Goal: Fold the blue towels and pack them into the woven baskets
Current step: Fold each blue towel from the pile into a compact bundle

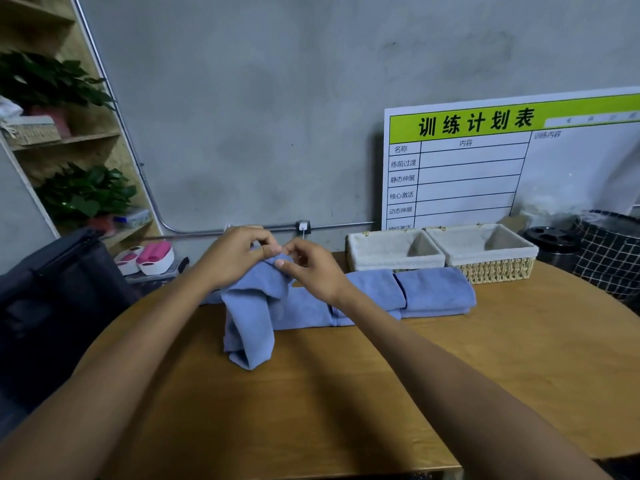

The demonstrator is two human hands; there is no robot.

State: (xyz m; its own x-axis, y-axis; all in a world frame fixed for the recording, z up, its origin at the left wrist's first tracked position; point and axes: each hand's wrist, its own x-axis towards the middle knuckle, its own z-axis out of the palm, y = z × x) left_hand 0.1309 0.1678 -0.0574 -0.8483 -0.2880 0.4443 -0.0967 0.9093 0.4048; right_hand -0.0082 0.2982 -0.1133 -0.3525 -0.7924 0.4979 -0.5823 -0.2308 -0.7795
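Observation:
A blue towel [250,320] hangs bunched above the wooden table [311,393], its lower end touching the tabletop. My left hand [235,256] and my right hand [308,268] pinch its top edge close together. Behind it another blue towel [304,311] lies flat. To the right are two folded blue towels [375,287] [436,291] side by side. Two woven baskets with pale cloth lining stand at the table's back, the left basket [394,252] and the right basket [485,251], both holding nothing.
A white board with a green header [502,161] leans on the wall behind the baskets. A black container [550,242] and a checked bag [613,254] stand at far right. A dark bag [55,299] and a shelf with plants [69,188] are at left.

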